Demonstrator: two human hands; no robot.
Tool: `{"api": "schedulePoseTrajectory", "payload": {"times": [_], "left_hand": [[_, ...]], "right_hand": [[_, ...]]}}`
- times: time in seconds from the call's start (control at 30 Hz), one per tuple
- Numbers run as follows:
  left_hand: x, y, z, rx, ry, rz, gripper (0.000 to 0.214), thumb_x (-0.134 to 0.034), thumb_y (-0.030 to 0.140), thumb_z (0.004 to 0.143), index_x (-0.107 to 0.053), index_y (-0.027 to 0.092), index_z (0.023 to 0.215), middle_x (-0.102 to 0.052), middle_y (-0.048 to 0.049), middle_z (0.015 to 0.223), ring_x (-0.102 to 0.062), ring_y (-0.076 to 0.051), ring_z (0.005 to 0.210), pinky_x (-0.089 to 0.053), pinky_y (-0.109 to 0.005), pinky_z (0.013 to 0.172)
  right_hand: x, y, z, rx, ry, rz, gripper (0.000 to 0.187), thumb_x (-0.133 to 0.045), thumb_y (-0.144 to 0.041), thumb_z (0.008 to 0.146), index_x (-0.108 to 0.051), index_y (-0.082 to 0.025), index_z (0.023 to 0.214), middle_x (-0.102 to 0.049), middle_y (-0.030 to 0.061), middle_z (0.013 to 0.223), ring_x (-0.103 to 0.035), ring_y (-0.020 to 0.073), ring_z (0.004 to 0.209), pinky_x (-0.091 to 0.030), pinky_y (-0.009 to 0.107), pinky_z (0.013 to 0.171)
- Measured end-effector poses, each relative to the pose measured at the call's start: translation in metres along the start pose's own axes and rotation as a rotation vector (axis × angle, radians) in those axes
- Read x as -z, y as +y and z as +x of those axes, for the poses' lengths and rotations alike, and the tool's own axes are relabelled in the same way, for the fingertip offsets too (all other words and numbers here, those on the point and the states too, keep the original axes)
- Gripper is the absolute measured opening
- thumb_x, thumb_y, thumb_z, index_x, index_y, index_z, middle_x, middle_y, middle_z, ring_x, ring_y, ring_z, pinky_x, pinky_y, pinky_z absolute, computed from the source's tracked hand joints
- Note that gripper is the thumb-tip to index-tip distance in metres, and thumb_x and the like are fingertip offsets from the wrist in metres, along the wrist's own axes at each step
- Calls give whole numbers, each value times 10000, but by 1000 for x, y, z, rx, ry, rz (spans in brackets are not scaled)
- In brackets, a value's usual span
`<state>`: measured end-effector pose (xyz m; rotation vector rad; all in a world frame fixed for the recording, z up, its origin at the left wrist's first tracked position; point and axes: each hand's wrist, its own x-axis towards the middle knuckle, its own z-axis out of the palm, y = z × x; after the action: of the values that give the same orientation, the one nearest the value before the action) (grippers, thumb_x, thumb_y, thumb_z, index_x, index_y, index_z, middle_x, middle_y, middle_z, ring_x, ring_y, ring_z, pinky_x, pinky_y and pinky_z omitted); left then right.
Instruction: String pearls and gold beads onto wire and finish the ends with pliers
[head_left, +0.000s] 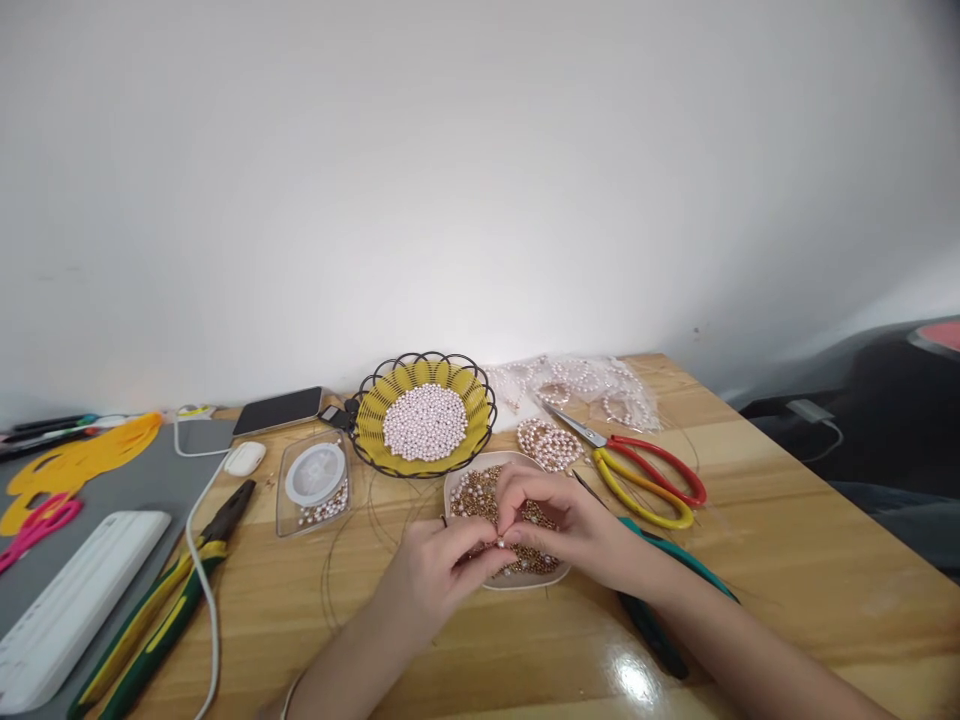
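My left hand and my right hand meet over a pale shallow dish filled with small gold-brown and pearl beads. Both pinch together at one small pearl bead between their fingertips. A thin wire loops across the wooden table on the left of my hands. Behind the dish stands a black wire basket with a yellow liner holding a heap of pale pink pearls.
Red-and-yellow scissors lie to the right, finished bead bracelets and plastic bags of them behind. Left: a clear box with a thread spool, green-yellow pliers, a phone, white cable, white keyboard-like bar.
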<state>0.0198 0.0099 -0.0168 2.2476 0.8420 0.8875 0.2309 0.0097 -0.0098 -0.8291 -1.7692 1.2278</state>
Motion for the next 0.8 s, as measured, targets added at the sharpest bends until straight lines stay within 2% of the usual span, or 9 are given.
{"api": "schedulePoseTrajectory", "payload": {"times": [0.27,0.53,0.63,0.8], "left_hand": [[-1,1,-2,-84,72,75,549,-447,570,1064,-726,188,786,-681,2,558,-548,-113,440,-454,-214,465],[-3,1,-2,-175,128,130,550,-414,494,1101,-717,183,763,-713,0,573,-584,-101,447,-463,-200,474],[-5,0,-2,-199,164,157,572,-389,493,1108,-702,174,751,-703,12,553,-552,-85,421,-433,-195,462],[-3,5,0,-195,175,191,595,-376,502,1108,-666,169,709,-601,56,450,-447,-72,368,-361,-203,423]], "right_hand": [[-3,2,-1,4,-2,18,192,-721,-370,967,-700,-204,873,-633,-21,864,-605,188,856,-482,369,797],[-4,5,-3,38,-1,-22,218,-702,-391,977,-694,-196,879,-670,-11,878,-647,189,854,-536,380,794],[-4,7,-5,61,3,-47,223,-694,-393,983,-689,-188,895,-689,-5,897,-670,189,852,-558,384,788],[-5,10,-4,85,15,-98,225,-684,-397,993,-686,-182,924,-710,4,922,-692,184,839,-585,377,765]]}}
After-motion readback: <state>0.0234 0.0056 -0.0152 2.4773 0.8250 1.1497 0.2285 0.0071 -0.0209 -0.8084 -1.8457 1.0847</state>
